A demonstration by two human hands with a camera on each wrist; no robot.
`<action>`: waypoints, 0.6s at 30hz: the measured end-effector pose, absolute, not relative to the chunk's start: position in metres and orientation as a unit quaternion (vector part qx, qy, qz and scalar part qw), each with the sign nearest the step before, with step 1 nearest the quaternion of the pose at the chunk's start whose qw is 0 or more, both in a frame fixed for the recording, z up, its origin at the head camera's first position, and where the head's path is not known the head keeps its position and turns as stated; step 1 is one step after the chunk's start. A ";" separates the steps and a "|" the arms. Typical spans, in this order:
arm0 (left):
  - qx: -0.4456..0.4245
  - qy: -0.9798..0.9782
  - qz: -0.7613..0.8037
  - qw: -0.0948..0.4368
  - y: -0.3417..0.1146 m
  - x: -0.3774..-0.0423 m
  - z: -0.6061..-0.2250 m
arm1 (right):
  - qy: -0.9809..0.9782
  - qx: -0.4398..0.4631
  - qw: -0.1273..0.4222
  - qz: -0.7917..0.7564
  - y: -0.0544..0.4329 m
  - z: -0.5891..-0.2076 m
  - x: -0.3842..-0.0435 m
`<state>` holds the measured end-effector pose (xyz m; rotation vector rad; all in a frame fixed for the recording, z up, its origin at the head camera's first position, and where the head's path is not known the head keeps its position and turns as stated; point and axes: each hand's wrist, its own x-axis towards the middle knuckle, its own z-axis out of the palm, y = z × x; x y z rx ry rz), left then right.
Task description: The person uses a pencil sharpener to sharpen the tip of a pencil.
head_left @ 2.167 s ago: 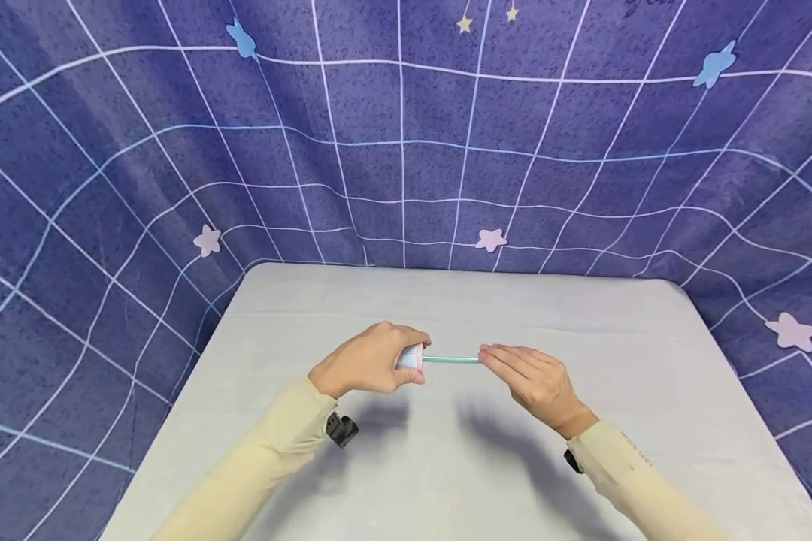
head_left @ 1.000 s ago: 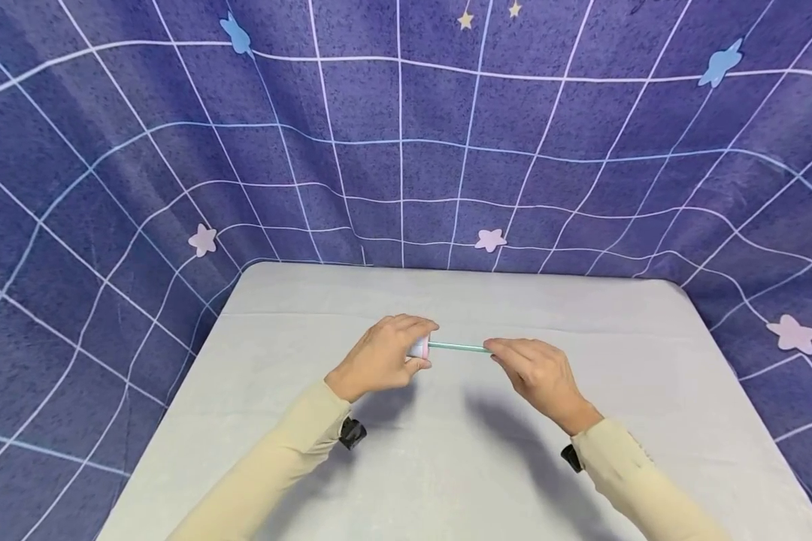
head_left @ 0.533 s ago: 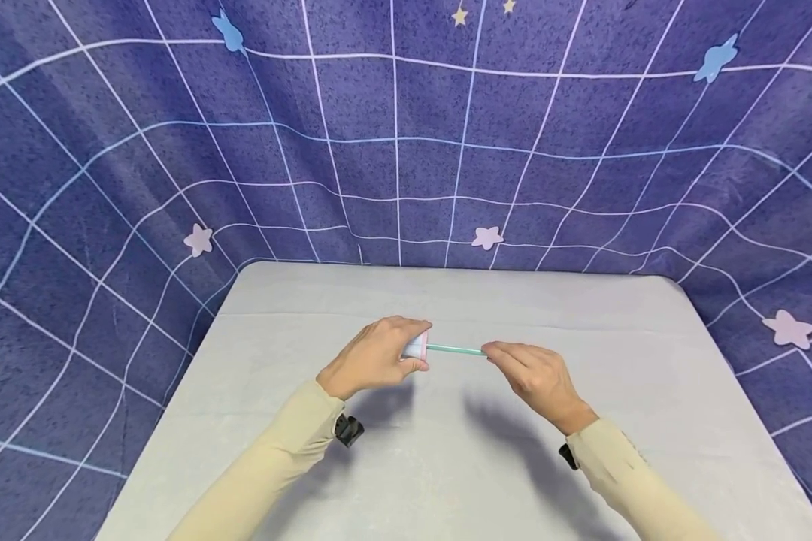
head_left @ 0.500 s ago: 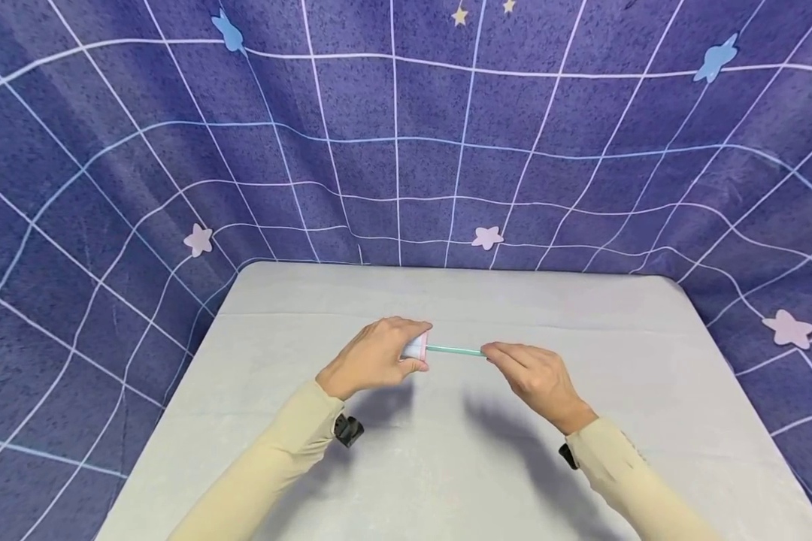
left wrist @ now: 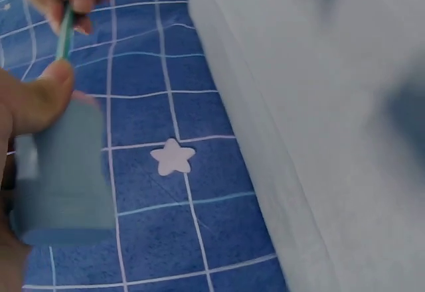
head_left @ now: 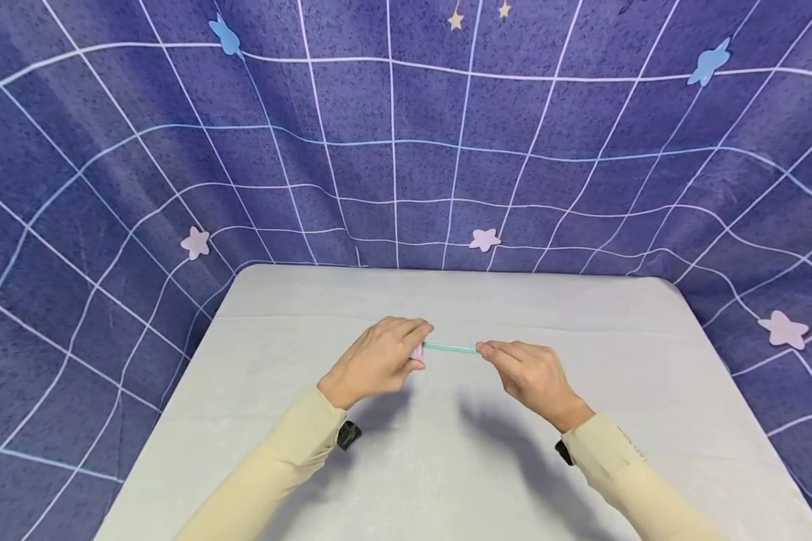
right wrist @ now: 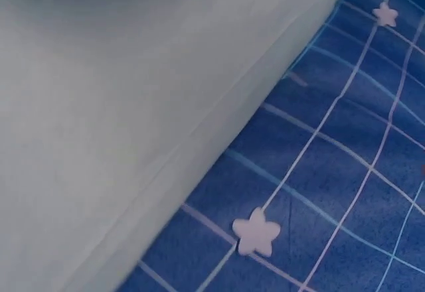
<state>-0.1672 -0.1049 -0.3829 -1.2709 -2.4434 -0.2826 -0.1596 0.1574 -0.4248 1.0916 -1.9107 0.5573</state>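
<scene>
My left hand (head_left: 375, 357) grips a small blue container with a pink end (head_left: 418, 352), held sideways above the table. In the left wrist view its smooth blue body (left wrist: 63, 179) shows under the thumb. Out of the pink end runs a thin green stick like a pencil (head_left: 449, 347), nearly level. The fingertips of my right hand (head_left: 534, 379) pinch the stick's far end. How deep the stick sits in the container is hidden. Neither hand nor the things they hold appear in the right wrist view.
Below the hands lies a table with a pale grey cover (head_left: 446, 466). A purple-blue curtain (head_left: 419, 173) with grid lines and stars hangs behind and at both sides. Dark cameras (head_left: 348, 434) are strapped at the wrists.
Both hands rose slightly from their place about two seconds ago and then shifted a little left in view. The right fingers have changed their pinch on the stick; the left hand keeps its grip.
</scene>
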 end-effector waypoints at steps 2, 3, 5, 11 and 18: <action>-0.460 -0.853 -0.061 0.238 -0.105 -0.165 -0.386 | -0.795 0.427 0.322 0.288 0.158 -0.418 -0.159; -0.462 -0.846 -0.042 0.263 -0.105 -0.164 -0.388 | -0.810 0.414 0.257 0.327 0.158 -0.415 -0.158; -0.465 -0.832 -0.011 0.301 -0.104 -0.161 -0.392 | -0.827 0.370 0.114 0.406 0.161 -0.407 -0.159; -0.475 -0.794 0.034 0.378 -0.100 -0.154 -0.402 | -0.795 0.256 -0.190 0.517 0.173 -0.400 -0.168; -0.459 -0.813 0.028 0.358 -0.102 -0.151 -0.407 | -0.796 0.250 -0.196 0.515 0.171 -0.407 -0.166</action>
